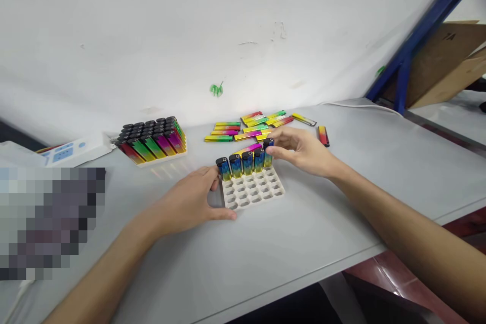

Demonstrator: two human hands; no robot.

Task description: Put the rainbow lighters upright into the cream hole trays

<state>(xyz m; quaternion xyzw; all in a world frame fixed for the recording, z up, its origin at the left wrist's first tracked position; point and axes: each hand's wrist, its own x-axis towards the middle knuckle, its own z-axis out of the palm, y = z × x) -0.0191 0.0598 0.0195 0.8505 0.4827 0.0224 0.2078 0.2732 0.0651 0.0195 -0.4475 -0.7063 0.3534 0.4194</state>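
Observation:
A white tray [253, 190] with rows of oval holes lies on the table in front of me. Along its far row several blue-and-yellow lighters [247, 163] with black tops stand upright; the nearer holes are bare. My left hand [197, 193] grips the tray's left side, thumb along the near edge and fingers at the far left corner. At the right end of the far row, my right hand [298, 151] pinches a blue lighter [269, 154] between thumb and fingers. This lighter is upright in line with the others; whether its base is fully seated I cannot tell.
Behind the tray, several multicoloured lighters [224, 131] lie loose near the wall, with a red-and-yellow lighter [323, 135] farther right. A full tray of lighters [154, 139] stands at the left, beside a white power strip [72, 151]. A white cable [364, 106] runs along the back right.

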